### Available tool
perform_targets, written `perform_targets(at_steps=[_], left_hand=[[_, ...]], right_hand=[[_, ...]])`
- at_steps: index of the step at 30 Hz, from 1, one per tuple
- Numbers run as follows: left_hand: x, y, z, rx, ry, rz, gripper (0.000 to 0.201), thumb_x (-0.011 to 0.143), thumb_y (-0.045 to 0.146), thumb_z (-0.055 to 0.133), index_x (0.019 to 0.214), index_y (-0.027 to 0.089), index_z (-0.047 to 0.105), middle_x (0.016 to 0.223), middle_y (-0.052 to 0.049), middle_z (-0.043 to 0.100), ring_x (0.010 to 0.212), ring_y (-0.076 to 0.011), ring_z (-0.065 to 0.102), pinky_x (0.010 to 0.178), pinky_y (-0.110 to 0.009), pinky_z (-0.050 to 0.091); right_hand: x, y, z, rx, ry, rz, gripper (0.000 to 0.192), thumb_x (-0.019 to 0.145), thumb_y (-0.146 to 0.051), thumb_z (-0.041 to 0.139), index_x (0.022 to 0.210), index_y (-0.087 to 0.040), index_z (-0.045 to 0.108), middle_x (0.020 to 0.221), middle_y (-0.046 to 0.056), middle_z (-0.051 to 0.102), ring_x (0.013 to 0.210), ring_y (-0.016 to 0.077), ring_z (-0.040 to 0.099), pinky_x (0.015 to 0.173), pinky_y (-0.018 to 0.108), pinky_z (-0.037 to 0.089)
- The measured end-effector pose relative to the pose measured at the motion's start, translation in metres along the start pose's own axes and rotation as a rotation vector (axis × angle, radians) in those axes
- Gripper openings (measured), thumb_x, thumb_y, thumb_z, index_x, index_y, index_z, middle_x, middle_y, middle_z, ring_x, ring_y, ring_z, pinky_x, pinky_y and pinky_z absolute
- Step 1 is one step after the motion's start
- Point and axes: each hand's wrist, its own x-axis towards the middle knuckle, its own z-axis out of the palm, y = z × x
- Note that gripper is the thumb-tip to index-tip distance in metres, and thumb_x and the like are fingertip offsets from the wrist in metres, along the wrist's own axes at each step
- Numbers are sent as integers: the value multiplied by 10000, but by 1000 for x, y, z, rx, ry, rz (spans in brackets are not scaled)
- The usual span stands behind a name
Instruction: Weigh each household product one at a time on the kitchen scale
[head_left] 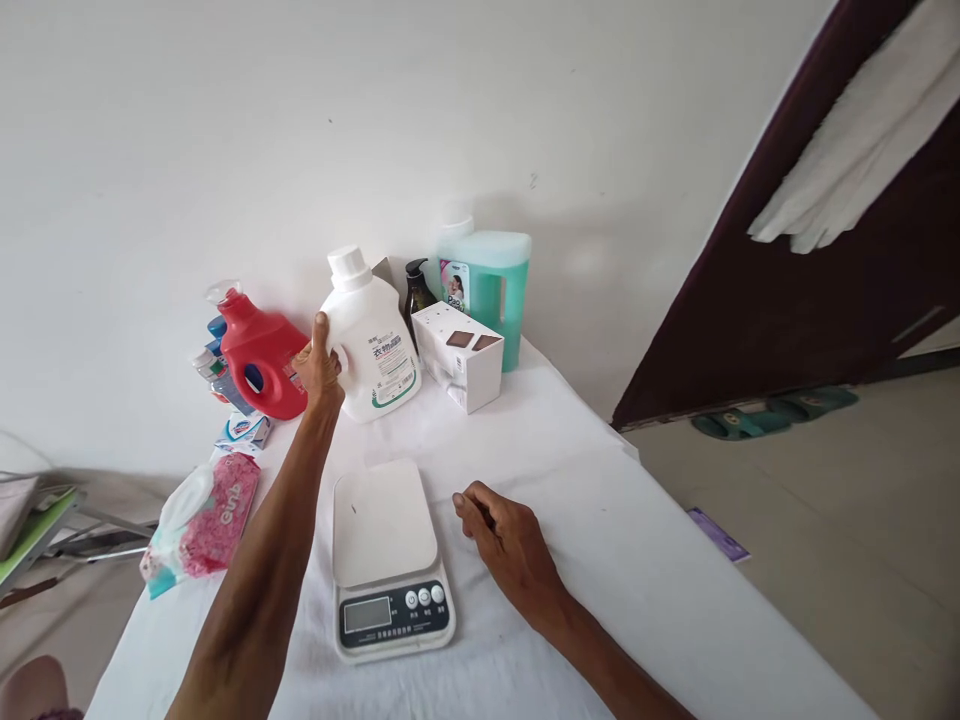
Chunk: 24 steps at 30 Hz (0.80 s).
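Observation:
My left hand (318, 368) grips the handle side of a white detergent bottle (373, 345) that stands on the table's far side, white cap on top. My right hand (504, 545) rests on the white tablecloth (600, 540) with fingers curled, holding nothing, just right of a white kitchen scale (386, 555). The scale's platform is bare and its display faces me.
A red detergent bottle (259, 360) lies left of the white one. A white box (459, 365), a dark pump bottle (417, 290) and a green liquid jug (487, 290) stand behind. A pink wipes pack (206, 520) lies near the left edge. A dark door (810, 260) stands at right.

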Motion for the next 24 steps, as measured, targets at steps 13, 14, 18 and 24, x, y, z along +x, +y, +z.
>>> perform_targets(at_steps=[13, 14, 18, 24], left_hand=[[19, -26, 26, 148, -14, -28, 641, 969, 762, 546, 646, 249, 337, 742, -52, 546, 715, -192, 620, 644, -358, 489], [18, -24, 25, 181, -25, 6, 627, 980, 751, 535, 652, 243, 373, 761, -52, 559, 751, -200, 634, 685, -368, 509], [15, -6, -5, 424, 78, 299, 425, 1020, 610, 587, 879, 208, 595, 971, -73, 650, 996, -229, 664, 940, -409, 545], [43, 16, -86, 740, 437, 327, 506, 973, 427, 693, 1386, 216, 491, 1504, -171, 507, 1498, -323, 438, 1267, -527, 330]], right_hand=[[-3, 6, -4, -133, -28, 77, 566, 964, -748, 490, 698, -249, 504, 652, -6, 562, 574, 152, 464, 543, 278, 374], [-2, 7, -4, -143, -30, 73, 566, 964, -751, 486, 702, -250, 517, 662, -1, 582, 586, 157, 492, 549, 277, 388], [-2, 4, -5, -164, -24, 61, 554, 967, -739, 484, 707, -252, 533, 673, 6, 614, 594, 164, 521, 561, 275, 418], [-3, -5, -5, -176, -23, 74, 543, 956, -720, 491, 689, -247, 498, 626, -6, 567, 540, 144, 431, 525, 272, 371]])
